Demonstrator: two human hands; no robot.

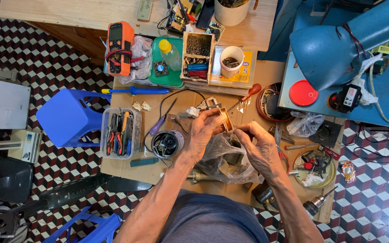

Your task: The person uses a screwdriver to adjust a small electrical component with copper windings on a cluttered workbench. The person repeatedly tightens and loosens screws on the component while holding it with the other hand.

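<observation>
My left hand (205, 134) grips a small copper-coloured coil part (225, 119) over the middle of a low wooden table (154, 171). My right hand (260, 146) pinches at the same part from the right, fingertips touching it. Below both hands lies a crumpled clear plastic bag (223, 157). A round motor housing (166, 144) stands just left of my left wrist. A red-handled screwdriver (246, 95) lies just beyond the coil part.
A clear box of pliers (119, 132) sits at the table's left, with a blue stool (70, 117) beside it. An orange multimeter (119, 41), a green tray (169, 63) and a white cup (232, 60) stand at the back. A blue lamp (338, 45) hangs right. A drill (315, 204) lies bottom right.
</observation>
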